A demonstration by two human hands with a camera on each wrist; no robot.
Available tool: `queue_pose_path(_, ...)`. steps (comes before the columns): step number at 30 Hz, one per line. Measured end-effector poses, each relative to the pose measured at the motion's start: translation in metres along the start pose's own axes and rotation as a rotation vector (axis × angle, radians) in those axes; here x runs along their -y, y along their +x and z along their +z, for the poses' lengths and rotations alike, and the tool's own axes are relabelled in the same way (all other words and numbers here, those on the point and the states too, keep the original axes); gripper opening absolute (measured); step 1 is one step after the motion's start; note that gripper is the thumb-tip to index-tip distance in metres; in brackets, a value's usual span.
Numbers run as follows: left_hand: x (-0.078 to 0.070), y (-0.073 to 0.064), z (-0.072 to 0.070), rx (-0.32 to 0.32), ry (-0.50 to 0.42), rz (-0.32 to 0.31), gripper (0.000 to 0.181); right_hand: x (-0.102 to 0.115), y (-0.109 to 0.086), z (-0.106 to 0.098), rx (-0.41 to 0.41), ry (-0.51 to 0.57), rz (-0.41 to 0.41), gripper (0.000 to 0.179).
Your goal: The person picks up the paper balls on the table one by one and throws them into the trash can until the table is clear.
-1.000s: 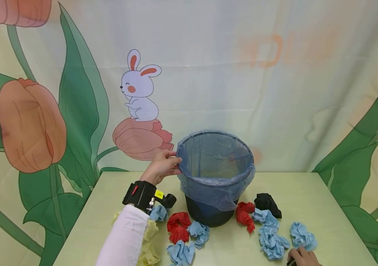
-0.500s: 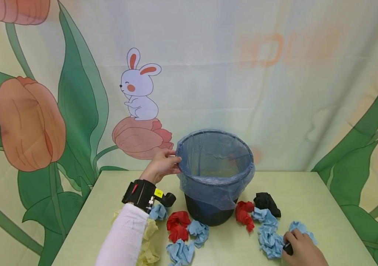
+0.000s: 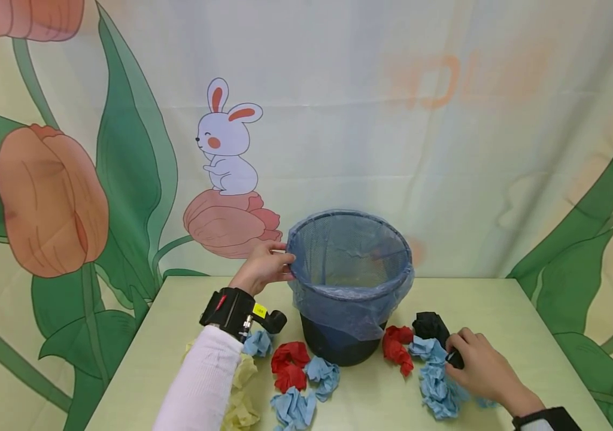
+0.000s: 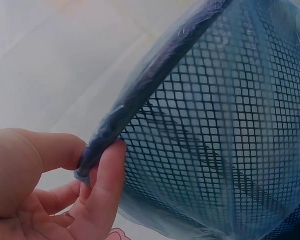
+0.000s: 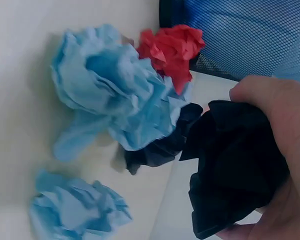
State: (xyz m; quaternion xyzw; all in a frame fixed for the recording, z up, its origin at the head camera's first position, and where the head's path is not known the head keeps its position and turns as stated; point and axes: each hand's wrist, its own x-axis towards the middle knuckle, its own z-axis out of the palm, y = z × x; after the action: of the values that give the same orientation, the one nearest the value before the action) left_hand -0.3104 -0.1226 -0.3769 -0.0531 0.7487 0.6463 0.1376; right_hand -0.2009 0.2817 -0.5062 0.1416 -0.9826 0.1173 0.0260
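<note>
My left hand (image 3: 261, 267) pinches the lined rim of a black mesh waste bin (image 3: 333, 344) at its left side, thumb outside and fingers inside in the left wrist view. A translucent blue bin liner (image 3: 352, 308) covers the bin's mouth and folds down over the outside. In my right hand (image 3: 481, 366) is a crumpled black paper ball (image 5: 235, 160), gripped between thumb and fingers. It is over the right-hand pile, beside a second black paper ball (image 3: 429, 325) and above crumpled blue paper (image 3: 438, 386).
Crumpled red paper (image 3: 397, 350) lies at the bin's right foot. Left of the bin are more red paper (image 3: 289, 366), blue paper balls (image 3: 293, 409) and yellow paper (image 3: 242, 410), partly behind my left sleeve. A printed curtain (image 3: 339, 120) hangs behind the table (image 3: 371, 398).
My right hand has come up from the bottom right edge, moving forward and left with the black paper ball. The left hand has stayed at the bin's rim.
</note>
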Motion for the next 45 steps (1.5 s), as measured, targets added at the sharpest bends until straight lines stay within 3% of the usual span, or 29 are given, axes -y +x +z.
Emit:
queue_pose_path(6, -0.003, 0.000, 0.000, -0.023, 0.060, -0.016, 0.048, -0.005, 0.016, -0.010, -0.038, -0.023, -0.044, 0.025)
queue_pose_path(18, -0.004, -0.001, -0.001, -0.024, 0.095, -0.038, 0.047, -0.009, 0.045, -0.041, -0.164, -0.035, -0.135, 0.025)
queue_pose_path(26, -0.006, -0.001, 0.002, -0.013, 0.096, -0.038, 0.045, -0.014, 0.056, -0.052, -0.164, -0.026, -0.146, 0.023)
queue_pose_path(45, -0.009, -0.001, 0.000, -0.019, 0.104, -0.046, 0.043, 0.010, 0.103, -0.093, -0.209, -0.053, -0.253, 0.022)
